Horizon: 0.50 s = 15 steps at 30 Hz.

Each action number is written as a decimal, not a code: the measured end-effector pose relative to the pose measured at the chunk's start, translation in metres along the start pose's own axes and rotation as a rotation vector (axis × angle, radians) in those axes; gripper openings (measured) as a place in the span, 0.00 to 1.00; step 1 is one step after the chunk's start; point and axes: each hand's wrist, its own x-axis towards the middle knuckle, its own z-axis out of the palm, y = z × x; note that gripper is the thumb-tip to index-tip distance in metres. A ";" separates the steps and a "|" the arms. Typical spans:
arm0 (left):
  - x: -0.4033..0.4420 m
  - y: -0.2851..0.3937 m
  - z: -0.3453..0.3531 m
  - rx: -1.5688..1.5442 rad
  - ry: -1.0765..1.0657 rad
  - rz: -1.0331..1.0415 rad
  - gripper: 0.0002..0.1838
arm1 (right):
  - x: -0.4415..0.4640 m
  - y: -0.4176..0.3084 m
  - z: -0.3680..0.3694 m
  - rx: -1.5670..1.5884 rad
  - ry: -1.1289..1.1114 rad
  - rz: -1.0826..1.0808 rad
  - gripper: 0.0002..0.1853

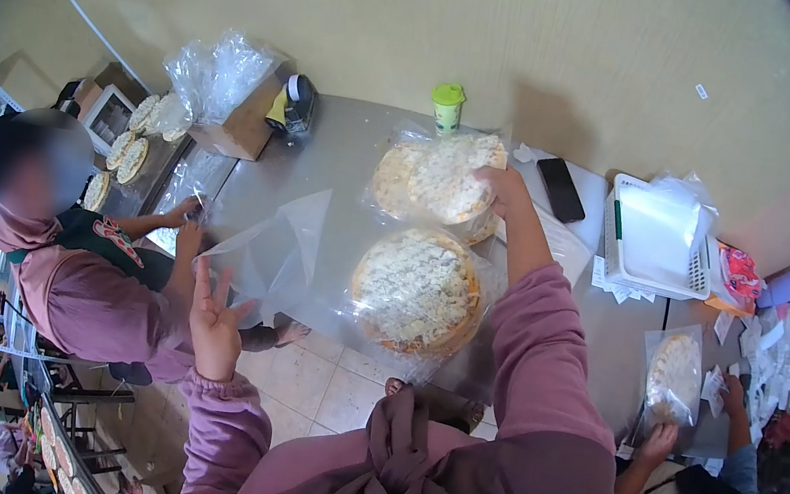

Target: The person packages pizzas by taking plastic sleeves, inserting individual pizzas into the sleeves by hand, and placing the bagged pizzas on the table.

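Note:
My right hand (501,193) grips the edge of a bagged pizza (450,179) topped with white shreds, tilted over another wrapped pizza (389,186) at the back of the metal table. Closer to me lies a stack of wrapped pizzas (419,293) with the same topping. My left hand (217,328) is raised at the table's front left, its fingers stretched apart. Beside its fingertips, a clear plastic bag (290,242) spreads over the table; whether the fingers touch it I cannot tell.
A green-lidded cup (447,108), a phone (561,189) and a white basket (661,239) stand along the back. At left, a co-worker (98,276) stands by a cardboard box (242,114). Another person's hands (659,441) are at a bagged pizza (675,377) on the right.

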 end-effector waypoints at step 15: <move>0.006 0.013 0.005 0.014 -0.042 0.031 0.43 | -0.047 -0.050 -0.037 0.664 -0.276 -0.267 0.25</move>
